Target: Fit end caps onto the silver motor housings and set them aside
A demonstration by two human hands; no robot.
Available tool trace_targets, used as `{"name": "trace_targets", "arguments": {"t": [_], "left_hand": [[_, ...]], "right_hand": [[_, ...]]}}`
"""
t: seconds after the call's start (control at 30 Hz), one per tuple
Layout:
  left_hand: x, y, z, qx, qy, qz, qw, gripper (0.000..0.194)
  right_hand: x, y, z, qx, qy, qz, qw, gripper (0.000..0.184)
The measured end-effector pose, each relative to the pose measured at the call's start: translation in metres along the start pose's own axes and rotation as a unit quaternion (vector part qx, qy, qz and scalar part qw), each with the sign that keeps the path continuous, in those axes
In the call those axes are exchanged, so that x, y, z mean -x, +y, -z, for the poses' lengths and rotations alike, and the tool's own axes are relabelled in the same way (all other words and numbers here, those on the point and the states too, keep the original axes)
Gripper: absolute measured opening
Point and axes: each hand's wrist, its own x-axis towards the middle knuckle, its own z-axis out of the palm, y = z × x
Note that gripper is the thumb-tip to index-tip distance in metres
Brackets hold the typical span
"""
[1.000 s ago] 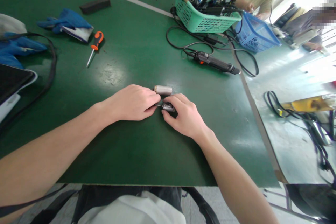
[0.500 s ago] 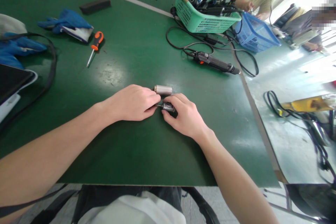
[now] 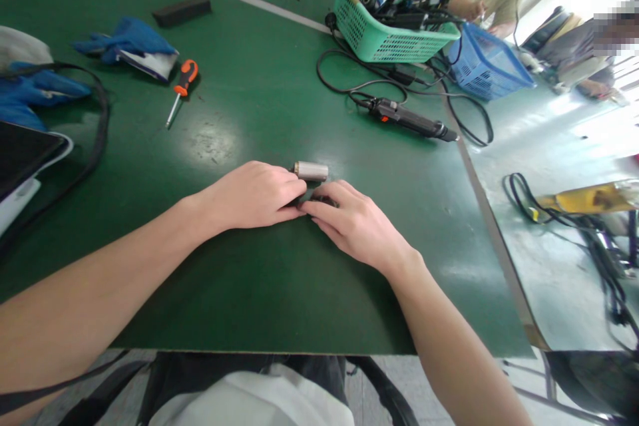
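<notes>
Both hands meet low over the green tabletop, fingertips almost touching. My left hand [image 3: 264, 194] is closed, thumb and fingers pinched together; what they hold is hidden. My right hand [image 3: 352, 218] is closed over a small dark metal cylinder [image 3: 327, 200], most of it covered by the fingers. Just beyond the hands lies a silver metal cylinder [image 3: 312, 171] with a brass-coloured end. It rests on its side, its left end close to my left knuckles.
Farther off lie an orange-and-black screwdriver [image 3: 182, 92], a blue glove [image 3: 130, 46], a dark block [image 3: 182, 11] and a corded electric screwdriver [image 3: 412, 120]. A green basket [image 3: 399, 46] of cables and a blue basket [image 3: 492, 73] stand at the back right, near other people.
My right fingers have shifted left over the small dark cylinder, hiding most of it and its thin shaft. My left hand and the silver cylinder have stayed in place.
</notes>
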Motion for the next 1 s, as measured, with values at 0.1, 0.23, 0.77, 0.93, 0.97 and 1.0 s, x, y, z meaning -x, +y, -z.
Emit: {"name": "trace_targets", "arguments": {"t": [0.1, 0.23, 0.77, 0.93, 0.97, 1.0], "left_hand": [[0.0, 0.0, 0.001, -0.004, -0.013, 0.005, 1.0, 0.03], [0.0, 0.0, 0.001, -0.008, -0.019, 0.009, 1.0, 0.028], [-0.002, 0.007, 0.006, -0.03, 0.041, 0.142, 0.989, 0.029], [-0.005, 0.007, 0.008, -0.053, -0.009, 0.238, 0.97, 0.056], [-0.005, 0.006, 0.007, -0.051, -0.021, 0.237, 0.97, 0.053], [-0.005, 0.005, 0.006, -0.049, -0.029, 0.233, 0.971, 0.048]], "right_hand": [[0.004, 0.008, 0.008, 0.011, -0.017, -0.03, 0.999, 0.029], [0.021, 0.044, 0.016, 0.069, -0.001, -0.136, 0.988, 0.033], [0.101, 0.141, 0.054, 0.199, 0.019, -0.455, 0.868, 0.042], [0.1, 0.14, 0.052, 0.206, 0.018, -0.444, 0.872, 0.048], [0.1, 0.14, 0.053, 0.204, 0.022, -0.44, 0.874, 0.049], [0.1, 0.139, 0.053, 0.201, 0.028, -0.438, 0.876, 0.051]]}}
